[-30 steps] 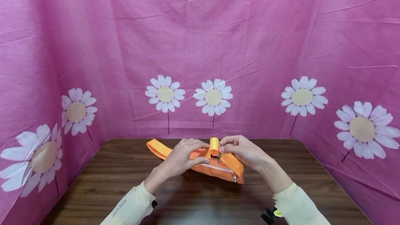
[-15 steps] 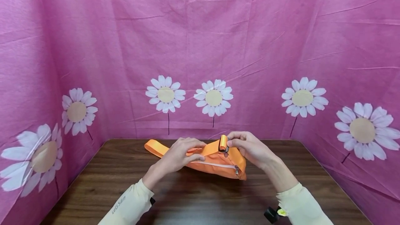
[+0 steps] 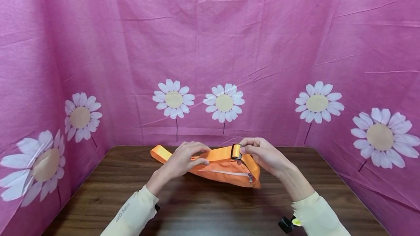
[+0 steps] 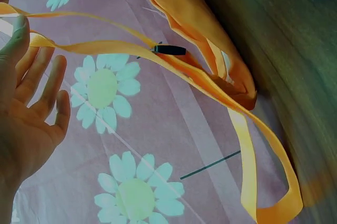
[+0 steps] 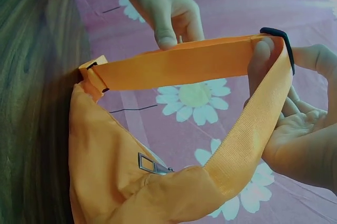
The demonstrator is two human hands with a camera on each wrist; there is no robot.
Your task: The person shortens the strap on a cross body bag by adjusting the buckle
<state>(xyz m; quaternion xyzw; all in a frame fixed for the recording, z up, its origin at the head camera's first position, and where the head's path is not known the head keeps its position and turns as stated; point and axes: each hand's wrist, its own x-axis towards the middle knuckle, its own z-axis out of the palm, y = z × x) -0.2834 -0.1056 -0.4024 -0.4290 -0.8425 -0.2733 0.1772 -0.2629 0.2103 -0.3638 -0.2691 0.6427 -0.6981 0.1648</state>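
An orange waist bag [image 3: 223,177] hangs close over the table, with its white zip facing me. Thumb and fingers of my left hand [image 3: 180,159] pinch the orange strap [image 3: 219,154] left of the bag's middle. At the strap's right bend, my right hand [image 3: 267,157] pinches the black slider [image 5: 287,42] and the webbing looped through it. Between the two hands the strap runs nearly straight. In the right wrist view a metal zip pull [image 5: 152,166] dangles by the bag's end. A second black buckle [image 4: 169,50] shows on the strap in the left wrist view.
Beneath everything is a dark wood-grain table [image 3: 210,210]. A loose strap loop [image 3: 160,153] sticks out past the left hand. Pink cloth [image 3: 210,46] printed with daisies encloses the back and sides. A black device [image 3: 286,225] sits by the right sleeve.
The right hand has moved right with the slider, and the left hand slightly left. The strap between them has straightened and lengthened, and the slider now faces me.
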